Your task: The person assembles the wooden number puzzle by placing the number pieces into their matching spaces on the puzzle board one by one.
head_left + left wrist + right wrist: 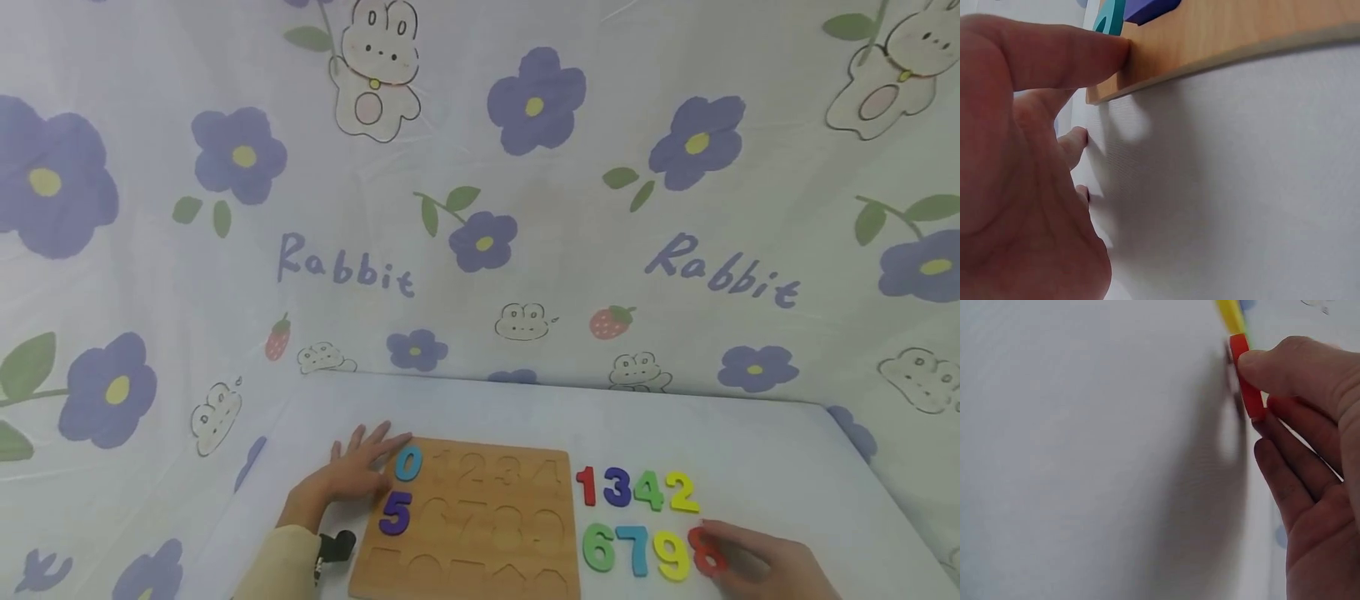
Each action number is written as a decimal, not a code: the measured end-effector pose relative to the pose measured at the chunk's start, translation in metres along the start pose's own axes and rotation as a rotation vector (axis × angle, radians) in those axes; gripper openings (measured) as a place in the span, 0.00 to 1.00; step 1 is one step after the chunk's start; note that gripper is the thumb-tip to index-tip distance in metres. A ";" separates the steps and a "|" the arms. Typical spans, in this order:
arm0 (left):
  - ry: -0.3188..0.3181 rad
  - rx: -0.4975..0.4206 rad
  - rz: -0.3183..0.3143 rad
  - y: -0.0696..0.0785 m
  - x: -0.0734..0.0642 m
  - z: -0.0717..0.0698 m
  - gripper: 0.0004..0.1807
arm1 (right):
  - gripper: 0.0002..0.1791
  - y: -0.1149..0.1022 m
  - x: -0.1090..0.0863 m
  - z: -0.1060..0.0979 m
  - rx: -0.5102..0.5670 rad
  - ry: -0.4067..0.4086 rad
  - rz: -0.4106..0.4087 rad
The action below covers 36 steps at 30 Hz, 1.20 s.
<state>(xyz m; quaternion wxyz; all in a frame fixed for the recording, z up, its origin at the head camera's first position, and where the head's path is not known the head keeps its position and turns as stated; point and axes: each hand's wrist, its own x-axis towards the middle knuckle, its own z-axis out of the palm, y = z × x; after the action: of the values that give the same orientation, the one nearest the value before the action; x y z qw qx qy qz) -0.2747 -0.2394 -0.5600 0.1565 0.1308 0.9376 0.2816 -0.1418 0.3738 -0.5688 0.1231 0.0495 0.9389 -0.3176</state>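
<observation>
My left hand [352, 471] rests at the upper left corner of a wooden number board [457, 575], fingers spread, with thumb and index finger touching its edge. The board has recessed number outlines; a blue 0 [408, 463] and a purple 5 [395, 513] sit at its left side. At the right, my right hand [776, 562] pinches a red 8 [707, 552] between thumb and fingers. In the right wrist view the red 8 [1247, 378] shows edge-on, raised off the white surface with a shadow beside it.
Right of the board stands an upper row: red 1 [587, 486], purple 3 [617, 487], green 4 [648, 490] and yellow 2 [682, 492]. Below lie a green 6 [598, 547], blue 7 [634, 550] and yellow 9 [671, 556]. A rabbit-and-flower curtain [480, 167] hangs behind the white table [795, 458].
</observation>
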 end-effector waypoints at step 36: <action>0.045 -0.063 0.031 -0.020 0.009 0.012 0.45 | 0.30 -0.188 -0.014 0.032 0.114 0.269 -0.390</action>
<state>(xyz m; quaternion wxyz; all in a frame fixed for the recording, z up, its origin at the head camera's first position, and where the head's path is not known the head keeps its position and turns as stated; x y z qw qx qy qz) -0.2815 -0.2463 -0.5830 0.1352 0.1339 0.9294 0.3163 -0.1539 0.2049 -0.4801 -0.0696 -0.0840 0.9193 -0.3781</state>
